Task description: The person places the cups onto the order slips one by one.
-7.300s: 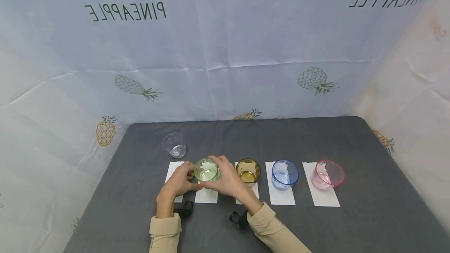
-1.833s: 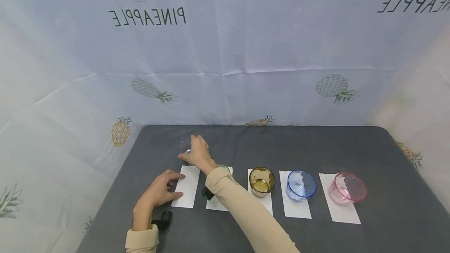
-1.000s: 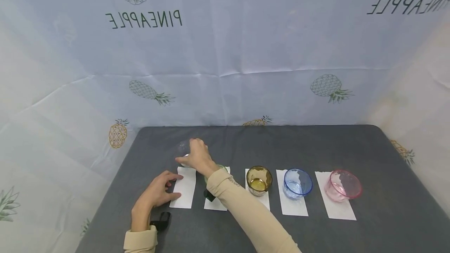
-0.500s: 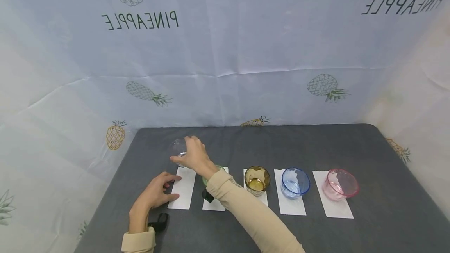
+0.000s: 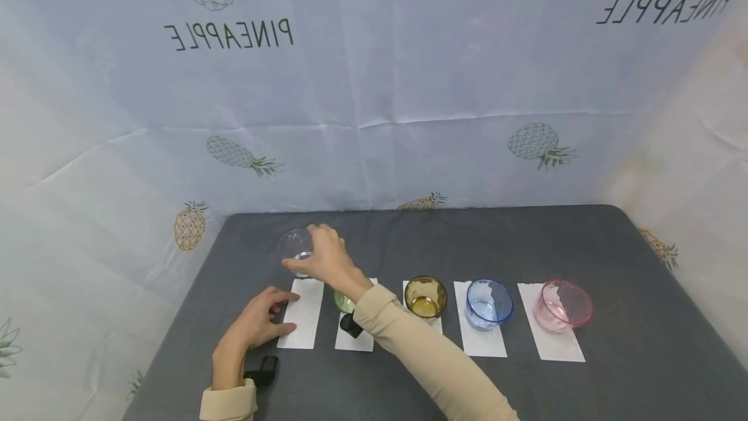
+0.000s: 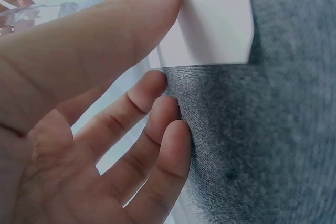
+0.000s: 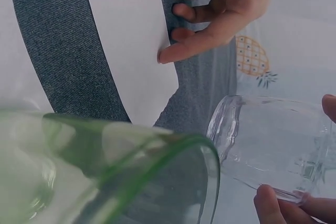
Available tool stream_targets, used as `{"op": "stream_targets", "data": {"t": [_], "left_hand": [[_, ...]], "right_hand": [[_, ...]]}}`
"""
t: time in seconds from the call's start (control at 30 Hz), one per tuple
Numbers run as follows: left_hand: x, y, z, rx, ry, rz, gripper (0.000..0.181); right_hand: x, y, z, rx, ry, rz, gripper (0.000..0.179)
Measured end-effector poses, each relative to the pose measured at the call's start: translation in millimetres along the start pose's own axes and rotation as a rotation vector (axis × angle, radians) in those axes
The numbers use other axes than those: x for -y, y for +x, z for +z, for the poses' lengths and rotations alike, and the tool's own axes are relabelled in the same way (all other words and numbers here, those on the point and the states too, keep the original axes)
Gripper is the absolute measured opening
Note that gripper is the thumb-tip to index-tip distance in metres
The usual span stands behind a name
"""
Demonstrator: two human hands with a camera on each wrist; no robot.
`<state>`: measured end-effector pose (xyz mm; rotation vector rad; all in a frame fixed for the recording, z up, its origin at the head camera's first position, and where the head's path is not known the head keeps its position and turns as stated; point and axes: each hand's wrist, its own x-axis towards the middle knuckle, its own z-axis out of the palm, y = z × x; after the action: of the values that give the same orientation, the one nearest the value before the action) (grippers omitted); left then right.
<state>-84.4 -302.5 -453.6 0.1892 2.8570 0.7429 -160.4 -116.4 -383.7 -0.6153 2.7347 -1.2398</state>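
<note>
My right hand (image 5: pixel 327 258) grips a clear glass cup (image 5: pixel 295 247) between thumb and fingers, behind the leftmost white paper strip (image 5: pixel 302 317). In the right wrist view, fingertips press the sides of the clear cup (image 7: pixel 270 145). My left hand (image 5: pixel 260 320) rests at the left edge of that strip, its thumb and index fingertip touching the paper (image 7: pixel 126 40); the other fingers lie loosely bent. A green glass cup (image 5: pixel 343 302) stands on the second strip, partly hidden by my right wrist.
To the right, an amber cup (image 5: pixel 425 297), a blue-rimmed cup (image 5: pixel 489 304) and a pink cup (image 5: pixel 563 307) each stand on a white strip. The dark grey tabletop (image 5: pixel 467 239) ends at a pineapple-print curtain (image 5: pixel 374 83). Black wrist cameras (image 5: pixel 263 372) sit beside both wrists.
Some seconds ago both hands held the green cup; it now stands released on the second strip. My right hand has since gone to the clear cup, my left to the leftmost strip's edge.
</note>
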Motion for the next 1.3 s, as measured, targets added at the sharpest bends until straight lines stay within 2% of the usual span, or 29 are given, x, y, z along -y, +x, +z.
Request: {"op": "stream_targets", "data": {"t": [0.37,0.53,0.87,1.07,1.3], "left_hand": [[1.1,-1.0,-1.2,0.006,-0.01,0.01,0.058],[1.5,-0.8,-1.9,0.008,-0.013,0.011,0.061],[4.5,-0.1,-1.3,0.006,-0.041,-0.015,0.061],[4.6,-0.4,-1.1,-0.002,-0.07,-0.015,0.067],[5.5,-0.5,0.1,-0.008,-0.107,-0.013,0.067]], "right_hand": [[-1,-16.7,-6,0.025,0.036,-0.043,0.083],[1,-26.5,-4,0.015,0.02,-0.095,0.081],[4,-43.6,-1,0.023,-0.033,-0.147,0.078],[3,-50.5,5,0.043,-0.045,-0.161,0.077],[-1,-56.6,16,0.022,-0.035,-0.174,0.075]]}}
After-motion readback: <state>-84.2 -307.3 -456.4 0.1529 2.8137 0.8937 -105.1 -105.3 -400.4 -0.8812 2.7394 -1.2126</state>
